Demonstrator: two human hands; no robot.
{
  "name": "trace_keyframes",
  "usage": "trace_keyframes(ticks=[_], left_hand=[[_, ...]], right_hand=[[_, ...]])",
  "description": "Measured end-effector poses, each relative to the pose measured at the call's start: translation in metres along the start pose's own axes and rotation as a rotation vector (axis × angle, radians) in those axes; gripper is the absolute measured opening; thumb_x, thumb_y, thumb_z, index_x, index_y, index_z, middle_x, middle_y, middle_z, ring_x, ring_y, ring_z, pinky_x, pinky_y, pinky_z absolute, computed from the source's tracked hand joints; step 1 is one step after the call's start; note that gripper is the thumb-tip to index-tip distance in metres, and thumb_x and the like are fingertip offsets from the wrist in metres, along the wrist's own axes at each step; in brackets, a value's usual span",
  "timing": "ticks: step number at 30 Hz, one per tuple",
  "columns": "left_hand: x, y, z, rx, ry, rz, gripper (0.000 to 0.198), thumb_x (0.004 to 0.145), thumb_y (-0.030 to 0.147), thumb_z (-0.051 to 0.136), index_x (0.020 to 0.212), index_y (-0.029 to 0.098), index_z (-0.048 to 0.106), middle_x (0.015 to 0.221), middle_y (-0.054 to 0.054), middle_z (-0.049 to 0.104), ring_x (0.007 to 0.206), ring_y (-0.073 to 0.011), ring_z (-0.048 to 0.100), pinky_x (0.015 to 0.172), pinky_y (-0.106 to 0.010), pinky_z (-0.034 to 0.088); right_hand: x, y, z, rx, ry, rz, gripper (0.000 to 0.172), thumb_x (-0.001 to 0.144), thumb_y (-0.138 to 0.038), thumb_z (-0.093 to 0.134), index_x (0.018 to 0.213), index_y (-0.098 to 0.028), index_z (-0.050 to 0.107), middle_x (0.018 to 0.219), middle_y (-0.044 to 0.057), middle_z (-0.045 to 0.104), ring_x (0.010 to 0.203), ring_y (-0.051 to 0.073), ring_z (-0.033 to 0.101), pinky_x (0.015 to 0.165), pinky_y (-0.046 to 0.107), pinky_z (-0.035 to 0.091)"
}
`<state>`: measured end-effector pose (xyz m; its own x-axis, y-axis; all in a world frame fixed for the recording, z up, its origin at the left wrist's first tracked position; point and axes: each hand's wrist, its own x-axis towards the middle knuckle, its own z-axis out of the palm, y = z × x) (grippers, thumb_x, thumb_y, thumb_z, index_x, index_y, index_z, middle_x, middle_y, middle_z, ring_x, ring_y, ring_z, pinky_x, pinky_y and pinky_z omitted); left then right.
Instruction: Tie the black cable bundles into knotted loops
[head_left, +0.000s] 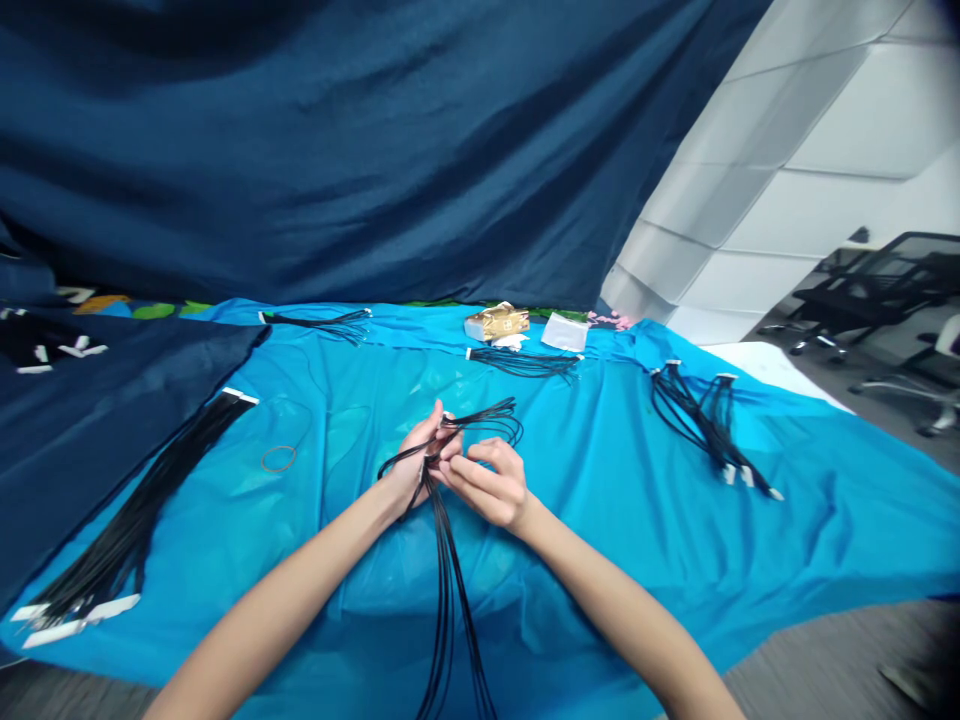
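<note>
A black wire harness (448,560) is held up over the middle of the blue cloth. Its wires loop out to the right above my hands, and long strands hang down toward the front edge. My left hand (420,455) is closed around the bundle, with a small white connector (446,418) showing near the fingertips. My right hand (491,480) is beside it, thumb and fingers pinched together at the wires near the bundle's middle. Exactly what sits between the right fingertips is too small to make out, though it appears to be wire.
A thick bundle of black harnesses (142,510) lies at the left. More harnesses (709,425) lie at the right and another harness (525,363) at the back. Near the back edge sit a gold-and-white packet (499,322) and a white pouch (565,332). A thin ring (279,459) lies left of my hands.
</note>
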<state>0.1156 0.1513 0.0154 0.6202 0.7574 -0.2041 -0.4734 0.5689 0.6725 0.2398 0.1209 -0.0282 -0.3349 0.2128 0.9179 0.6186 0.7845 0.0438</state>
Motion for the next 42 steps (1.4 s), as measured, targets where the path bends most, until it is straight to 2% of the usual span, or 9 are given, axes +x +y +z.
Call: trace_keyframes(ticks=[6,13,19,24,28,30,34,37,42], left_hand=[[-0.001,-0.001,0.003,-0.022,0.061,0.029,0.045,0.077,0.053,0.051,0.055,0.016,0.035,0.043,0.005,0.036,0.033,-0.0025,0.028,0.029,-0.014,0.018],[0.001,0.0,0.006,-0.015,0.199,0.099,0.044,0.074,0.051,0.056,0.055,0.015,0.041,0.047,0.004,0.038,0.04,-0.003,0.036,0.037,-0.015,0.029],[0.004,-0.003,-0.003,0.089,0.261,0.175,0.046,0.068,0.055,0.061,0.057,0.015,0.04,0.045,0.006,0.037,0.036,-0.0029,0.032,0.035,-0.015,0.021],[0.006,-0.008,-0.006,0.304,0.326,0.252,0.052,0.069,0.066,0.049,0.058,0.016,0.039,0.044,0.004,0.042,0.036,-0.0037,0.028,0.037,-0.017,0.018],[0.009,-0.013,-0.008,0.395,0.433,0.324,0.055,0.068,0.07,0.045,0.057,0.017,0.04,0.044,0.002,0.044,0.039,-0.0055,0.032,0.04,-0.019,0.02],[0.01,-0.014,-0.009,0.413,0.455,0.349,0.056,0.068,0.071,0.044,0.056,0.017,0.04,0.044,0.002,0.045,0.04,-0.0062,0.033,0.042,-0.02,0.021],[0.012,-0.016,-0.012,0.414,0.473,0.394,0.056,0.067,0.072,0.043,0.056,0.017,0.042,0.045,0.001,0.045,0.042,-0.0073,0.035,0.044,-0.021,0.024],[0.013,-0.016,-0.014,0.368,0.49,0.434,0.056,0.067,0.072,0.044,0.056,0.017,0.042,0.047,0.002,0.045,0.043,-0.0078,0.037,0.044,-0.021,0.026],[0.011,-0.013,-0.013,0.371,0.54,0.529,0.056,0.07,0.071,0.04,0.056,0.017,0.041,0.046,0.003,0.043,0.043,-0.0073,0.036,0.044,-0.021,0.026]], right_hand=[[0.01,-0.005,-0.001,-0.053,0.044,0.005,0.011,0.075,-0.02,0.064,0.084,-0.027,0.065,0.079,-0.001,0.068,0.077,0.013,0.058,0.061,0.027,0.047],[0.025,-0.014,-0.004,0.154,0.066,0.231,0.017,0.073,-0.016,0.063,0.088,-0.023,0.066,0.078,0.001,0.066,0.076,0.013,0.055,0.07,0.029,0.049],[0.031,-0.009,-0.011,0.674,0.097,0.698,0.011,0.082,-0.022,0.054,0.087,-0.021,0.064,0.084,0.003,0.067,0.084,0.016,0.061,0.081,0.035,0.05],[0.034,0.009,-0.018,1.053,0.36,1.087,0.019,0.082,-0.034,0.052,0.086,-0.018,0.063,0.061,-0.001,0.054,0.063,0.012,0.056,0.06,0.029,0.051],[0.037,0.019,-0.029,0.989,0.458,1.218,0.025,0.079,-0.033,0.057,0.102,-0.022,0.062,0.068,-0.001,0.051,0.054,0.006,0.045,0.041,0.017,0.033],[0.035,0.019,-0.032,0.799,0.429,1.149,0.026,0.08,-0.031,0.058,0.105,-0.024,0.062,0.07,-0.001,0.051,0.051,0.004,0.04,0.041,0.017,0.029],[0.029,0.012,-0.03,0.283,0.205,0.717,0.016,0.077,-0.024,0.063,0.092,-0.025,0.069,0.061,-0.002,0.047,0.055,0.006,0.04,0.05,0.021,0.034],[0.025,0.007,-0.028,0.094,0.041,0.465,0.017,0.077,-0.023,0.063,0.093,-0.023,0.07,0.057,-0.002,0.043,0.054,0.007,0.039,0.05,0.021,0.033],[0.023,0.006,-0.028,0.021,-0.004,0.401,0.013,0.08,-0.02,0.059,0.086,-0.017,0.07,0.055,-0.002,0.042,0.054,0.008,0.038,0.05,0.022,0.033]])
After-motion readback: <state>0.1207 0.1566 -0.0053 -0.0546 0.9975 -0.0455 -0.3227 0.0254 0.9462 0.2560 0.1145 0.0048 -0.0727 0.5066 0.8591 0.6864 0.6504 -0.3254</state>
